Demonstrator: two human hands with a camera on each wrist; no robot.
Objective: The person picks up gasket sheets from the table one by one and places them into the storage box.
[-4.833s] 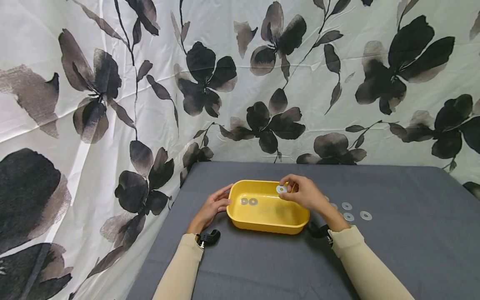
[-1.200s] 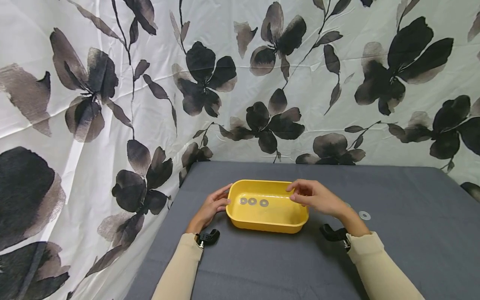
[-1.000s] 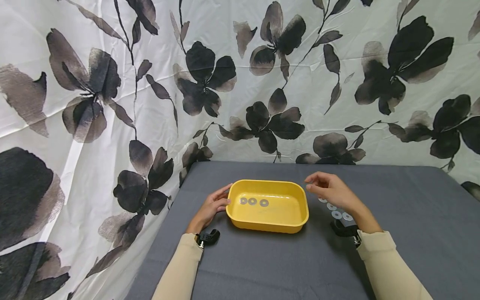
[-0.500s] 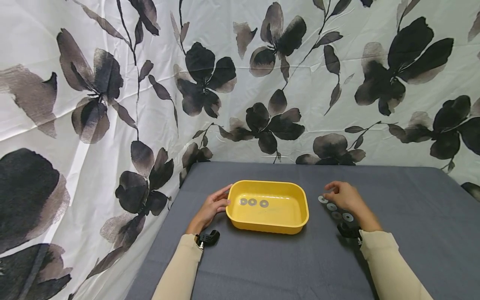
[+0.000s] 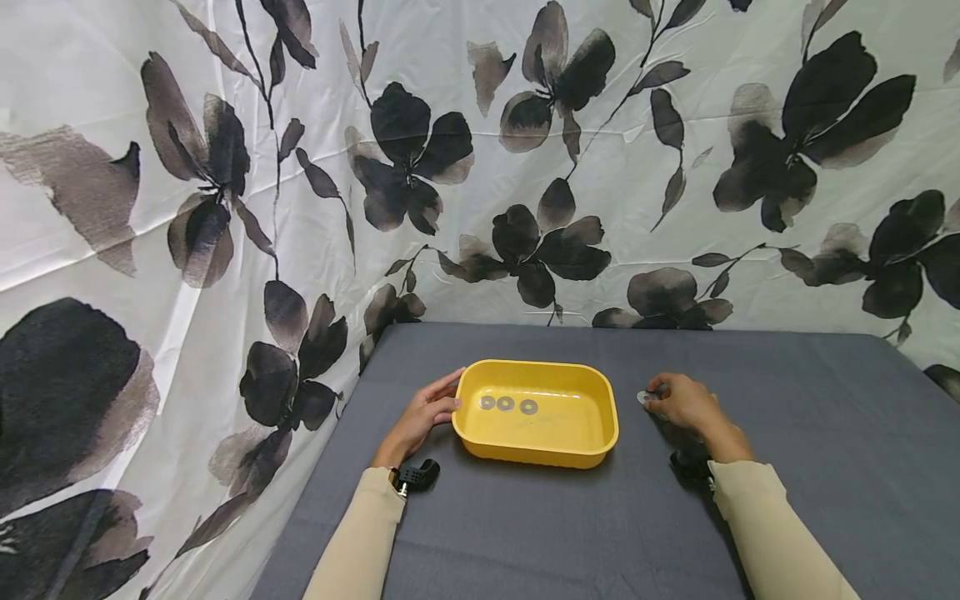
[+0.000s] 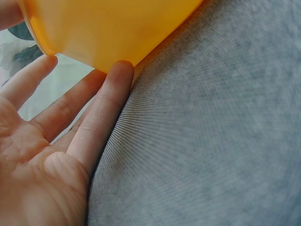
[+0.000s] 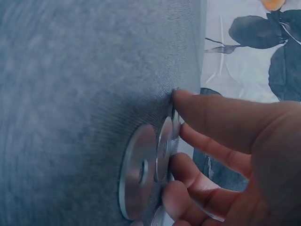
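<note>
A yellow tray point(image 5: 592, 433) stands on the grey table, and three metal washers point(image 5: 506, 403) lie in a row in its left half. My left hand point(image 5: 448, 402) rests open against the tray's left end, its straight fingers point(image 6: 106, 113) touching the tray's wall point(image 6: 108, 28). My right hand point(image 5: 654, 397) is down on the table just right of the tray. In the right wrist view its thumb point(image 7: 211, 117) and curled fingers pinch a washer point(image 7: 165, 146) that is tilted up on edge. A second washer point(image 7: 138, 174) lies flat beside it.
The grey cloth-covered table point(image 5: 810, 392) runs far to the right and toward me. A flowered white curtain point(image 5: 525, 167) hangs close behind it and along the left edge. Black wrist mounts point(image 5: 416, 477) sit by both cuffs.
My right hand left the tray, moved right and came down on the washers on the table. A third washer now lies in the tray. The left hand has stayed put.
</note>
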